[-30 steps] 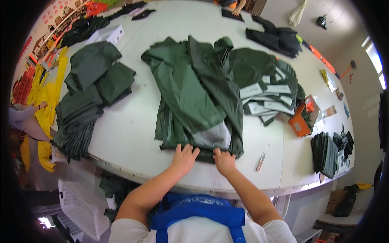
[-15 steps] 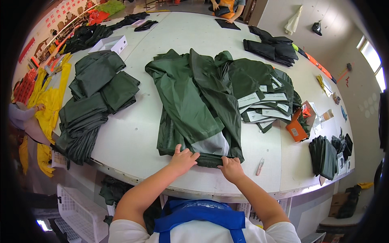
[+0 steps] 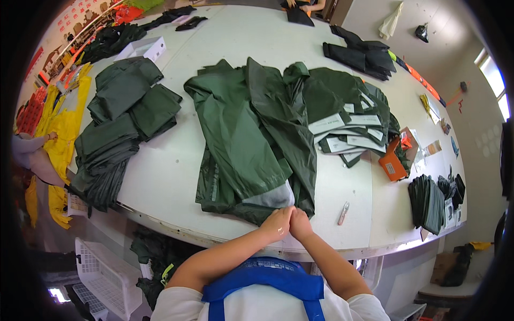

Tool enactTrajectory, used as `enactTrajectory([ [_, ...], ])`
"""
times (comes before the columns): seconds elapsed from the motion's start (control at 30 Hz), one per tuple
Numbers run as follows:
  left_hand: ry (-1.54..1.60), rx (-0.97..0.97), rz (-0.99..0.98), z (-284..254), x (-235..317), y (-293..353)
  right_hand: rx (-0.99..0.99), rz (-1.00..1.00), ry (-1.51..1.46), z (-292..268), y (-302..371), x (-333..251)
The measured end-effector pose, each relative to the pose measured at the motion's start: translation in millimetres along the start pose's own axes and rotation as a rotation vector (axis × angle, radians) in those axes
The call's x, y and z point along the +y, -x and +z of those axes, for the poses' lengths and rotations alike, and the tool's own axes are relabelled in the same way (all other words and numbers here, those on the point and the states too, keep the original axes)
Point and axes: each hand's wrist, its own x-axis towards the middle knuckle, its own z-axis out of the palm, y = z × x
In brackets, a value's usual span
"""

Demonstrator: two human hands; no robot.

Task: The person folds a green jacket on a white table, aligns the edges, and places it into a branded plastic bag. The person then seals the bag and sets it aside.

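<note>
A dark green waterproof jacket (image 3: 235, 134) lies spread in front of me, with grey-white mesh lining (image 3: 273, 197) showing near its lower edge. My left hand (image 3: 276, 224) and my right hand (image 3: 301, 223) meet at that edge, right of its middle. Both are closed, thumbs and fingers pressed together on the jacket's hem; the fingertips are partly hidden. Right of the jacket lies a heap of green garments (image 3: 334, 93) with white tags (image 3: 326, 123). Folded dark green garments (image 3: 118, 134) are stacked to the left.
On the right of the table (image 3: 176, 187) are a small clear-and-pink cutter or pen (image 3: 343, 213), an orange box (image 3: 393, 163) and a dark folded pile (image 3: 427, 206). A white crate (image 3: 107, 278) stands below at left. Co-workers' hands (image 3: 305, 7) show at the far edge and left (image 3: 52, 136).
My left hand has moved right along the hem to meet my right hand, which has shifted slightly nearer me. The jacket's lower left edge has spread out a little. The far co-worker's dark cloth has moved.
</note>
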Motion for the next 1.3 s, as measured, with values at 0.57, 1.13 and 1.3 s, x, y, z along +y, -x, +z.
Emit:
enactTrajectory([
  [0.57,-0.295,-0.033,-0.217,28.0,16.6,7.2,-0.220,0.233,-0.609,-85.6,27.1,20.9],
  [1.13,-0.253,0.081,-0.191,-33.8,24.2,29.1,0.020,-0.157,-0.272,-106.4,16.9,-0.9],
  [1.3,-0.206,0.071,-0.165,-33.9,24.3,30.7,0.167,-0.192,-0.159,-121.3,10.5,-56.9],
])
